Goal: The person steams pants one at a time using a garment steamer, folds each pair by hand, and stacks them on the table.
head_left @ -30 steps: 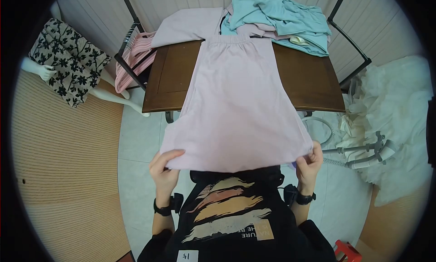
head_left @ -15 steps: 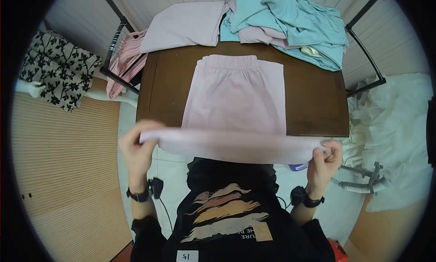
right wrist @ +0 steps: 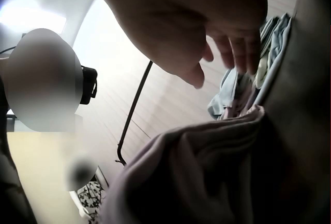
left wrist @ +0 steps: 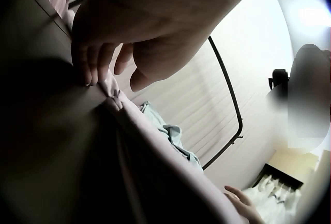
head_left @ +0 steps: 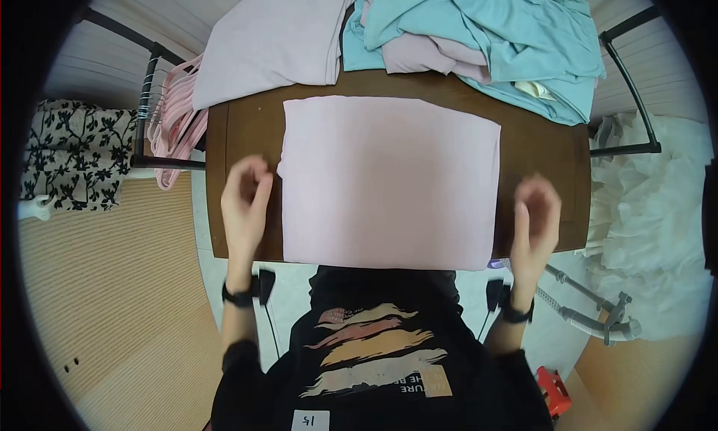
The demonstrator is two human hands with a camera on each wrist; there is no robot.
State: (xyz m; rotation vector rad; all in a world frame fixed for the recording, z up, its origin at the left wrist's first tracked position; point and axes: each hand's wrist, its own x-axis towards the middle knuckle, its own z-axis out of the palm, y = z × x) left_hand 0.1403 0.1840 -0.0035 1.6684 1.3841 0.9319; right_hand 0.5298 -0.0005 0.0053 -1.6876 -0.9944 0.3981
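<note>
Pink folded cloth between 2 hands, both empty and loosely curved, above brown tabletop.

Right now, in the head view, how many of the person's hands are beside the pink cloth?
2: the left hand is above the table, left of the pink cloth; the right hand is above the table, right of it. Neither hand is hidden.

Head view: from above, facing forward and down over the tabletop. Wrist views: low, close in; left looks rightward past the left hand, right leftward past the right hand. Both share pink cloth, teal pile.
</note>
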